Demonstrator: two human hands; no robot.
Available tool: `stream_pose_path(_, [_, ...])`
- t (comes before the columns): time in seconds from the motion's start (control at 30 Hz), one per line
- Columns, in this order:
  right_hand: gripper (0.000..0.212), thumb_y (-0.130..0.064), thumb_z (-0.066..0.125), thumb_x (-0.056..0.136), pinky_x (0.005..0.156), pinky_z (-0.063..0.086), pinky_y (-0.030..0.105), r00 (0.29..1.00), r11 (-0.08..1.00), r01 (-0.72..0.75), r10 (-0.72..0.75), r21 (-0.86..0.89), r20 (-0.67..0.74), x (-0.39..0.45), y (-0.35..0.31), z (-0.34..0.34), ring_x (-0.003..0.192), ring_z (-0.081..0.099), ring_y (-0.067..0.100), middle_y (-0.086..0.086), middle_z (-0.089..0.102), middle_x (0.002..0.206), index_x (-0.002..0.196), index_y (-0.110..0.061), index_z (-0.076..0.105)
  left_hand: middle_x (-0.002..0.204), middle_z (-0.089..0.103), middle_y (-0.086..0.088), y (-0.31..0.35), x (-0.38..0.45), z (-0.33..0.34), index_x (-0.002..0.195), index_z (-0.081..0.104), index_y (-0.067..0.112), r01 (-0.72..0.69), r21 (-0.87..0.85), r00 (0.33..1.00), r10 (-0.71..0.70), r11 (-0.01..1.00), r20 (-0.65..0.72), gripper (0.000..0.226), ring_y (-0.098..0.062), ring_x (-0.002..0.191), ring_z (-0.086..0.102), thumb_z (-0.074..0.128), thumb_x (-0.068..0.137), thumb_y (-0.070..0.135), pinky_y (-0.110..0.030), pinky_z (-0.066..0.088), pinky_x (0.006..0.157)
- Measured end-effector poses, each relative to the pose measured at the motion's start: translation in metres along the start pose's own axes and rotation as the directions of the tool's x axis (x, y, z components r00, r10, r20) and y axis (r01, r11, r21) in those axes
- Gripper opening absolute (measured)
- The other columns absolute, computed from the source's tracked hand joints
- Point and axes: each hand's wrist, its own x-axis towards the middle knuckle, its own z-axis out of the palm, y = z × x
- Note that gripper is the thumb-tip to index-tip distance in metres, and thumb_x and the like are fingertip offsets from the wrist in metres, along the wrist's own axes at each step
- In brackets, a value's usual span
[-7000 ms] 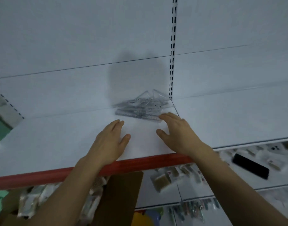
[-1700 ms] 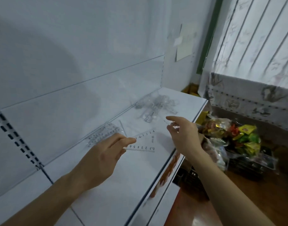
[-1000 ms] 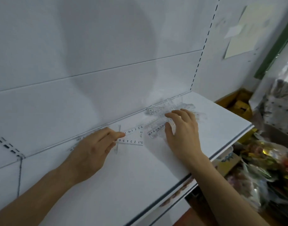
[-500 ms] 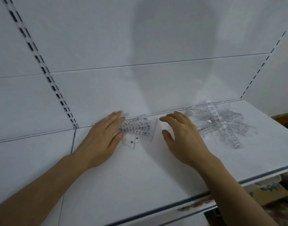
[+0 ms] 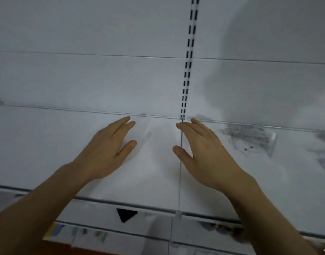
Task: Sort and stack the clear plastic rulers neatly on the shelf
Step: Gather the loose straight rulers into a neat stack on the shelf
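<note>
White shelf [image 5: 47, 144] runs below both hands: left hand [image 5: 106, 151] and right hand [image 5: 204, 155] hover flat, fingers straight, holding nothing. Right of the right hand lies the stack of clear rulers [image 5: 250, 138], probably light, stiff and slippery; best pinched by their edges.

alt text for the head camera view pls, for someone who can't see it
Two open hands, left hand and right hand, hover empty over a white shelf. A small stack of clear rulers lies to the right by the back panel.
</note>
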Motion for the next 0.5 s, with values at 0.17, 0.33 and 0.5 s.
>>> stream_pose_path(0.17, [0.067,-0.048,0.04,0.105,0.126,0.012,0.046,0.989,0.996,0.09,-0.086,-0.029,0.117,0.025,-0.11,0.055,0.156,0.0,0.013,-0.007,0.015,0.168,0.162,-0.021,0.015,0.165,0.022,-0.006,-0.103,-0.083,-0.044,0.156,0.031,0.016,0.165,0.081,0.986,-0.166,0.983,0.0,0.086,-0.024,0.151,0.024,0.016,0.09,0.069,-0.045,0.023,0.122])
stream_pose_path(0.33, [0.069,-0.052,0.038,0.104,0.126,0.01,0.046,0.973,0.984,0.179,-0.179,0.01,0.144,0.043,-0.24,0.113,0.155,-0.003,0.011,-0.008,0.011,0.168,0.162,-0.022,0.012,0.168,0.012,-0.004,-0.213,-0.17,-0.094,0.159,0.02,0.02,0.314,0.152,0.948,-0.318,0.937,0.006,0.091,-0.022,0.154,0.012,0.008,0.087,0.074,-0.05,0.017,0.123])
stream_pose_path(0.5, [0.069,-0.052,0.041,0.103,0.126,0.014,0.046,0.944,0.953,0.294,-0.302,0.075,0.137,0.07,-0.363,0.17,0.156,0.002,0.012,-0.007,0.015,0.168,0.161,-0.022,0.018,0.168,0.012,-0.007,-0.286,-0.245,-0.142,0.159,0.018,0.018,0.386,0.18,0.921,-0.389,0.905,-0.023,0.088,-0.024,0.155,0.01,0.01,0.092,0.075,-0.053,0.017,0.123])
